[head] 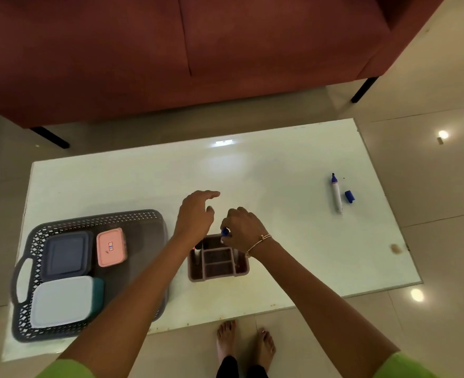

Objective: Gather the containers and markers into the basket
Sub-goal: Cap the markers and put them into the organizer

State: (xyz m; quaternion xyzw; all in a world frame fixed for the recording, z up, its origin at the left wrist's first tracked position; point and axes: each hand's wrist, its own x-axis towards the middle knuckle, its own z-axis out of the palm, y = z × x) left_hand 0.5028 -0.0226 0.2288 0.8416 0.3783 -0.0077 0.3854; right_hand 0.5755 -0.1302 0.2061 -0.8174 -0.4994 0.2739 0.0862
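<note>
Looking down from the head camera onto a glossy white table [252, 170] in the middle of the frame. Grey lattice basket [154, 222] at lower left, close to the table's left and near edges, holding three lidded containers: dark blue-grey container [66, 255], pink container [111, 247] with a small red-and-blue label too small to read, and pale white-lidded container [61, 301] with a teal base. Right half of the basket floor bare. Brown divided organizer [218, 259] just right of the basket, near the table's front edge, with one marker [197, 252] standing in its left slot.

Right hand [243, 227] curled above the organizer's upper right corner, fingers pinched around a blue-capped marker [226, 232]; thin bracelet [258, 242] on that wrist. Left hand [196, 214] hovering above the table just beyond the organizer, fingers loosely spread, holding nothing.

At centre right, well apart, an uncapped blue-tipped marker [336, 193] lying flat with its loose blue cap [349, 196] just beside it. Wide bare table surface between these and the hands. No print readable on any marker.

Red sofa [170, 50] across the top, bare feet [245, 342] on tiled floor at the bottom.
</note>
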